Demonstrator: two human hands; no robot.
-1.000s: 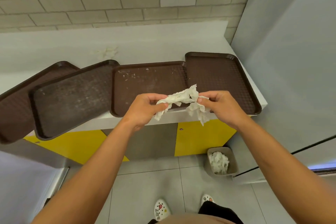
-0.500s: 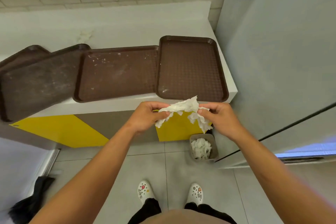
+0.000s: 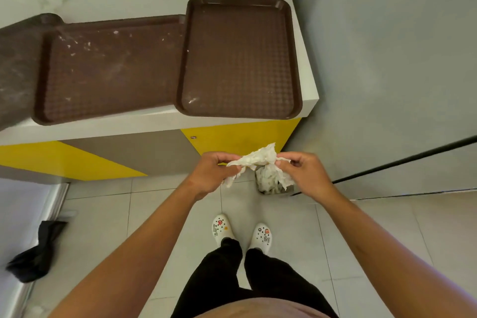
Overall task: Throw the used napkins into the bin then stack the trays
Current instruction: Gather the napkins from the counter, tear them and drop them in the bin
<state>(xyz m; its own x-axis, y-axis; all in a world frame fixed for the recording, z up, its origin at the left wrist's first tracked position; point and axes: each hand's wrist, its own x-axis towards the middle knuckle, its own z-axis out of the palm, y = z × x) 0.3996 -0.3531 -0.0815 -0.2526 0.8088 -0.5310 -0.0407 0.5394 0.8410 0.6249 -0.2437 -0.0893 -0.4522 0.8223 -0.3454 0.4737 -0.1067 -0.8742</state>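
My left hand (image 3: 211,174) and right hand (image 3: 300,171) each pinch an end of the crumpled napkins (image 3: 254,161), so the wad stretches between them, long axis running side to side. The bin (image 3: 269,183) sits on the floor directly beneath, by the counter's right front corner, already holding tissue; my right hand is nearer it. I judge letting go should land it inside. Trays (image 3: 240,57) lie unstacked along the counter (image 3: 307,80) edge
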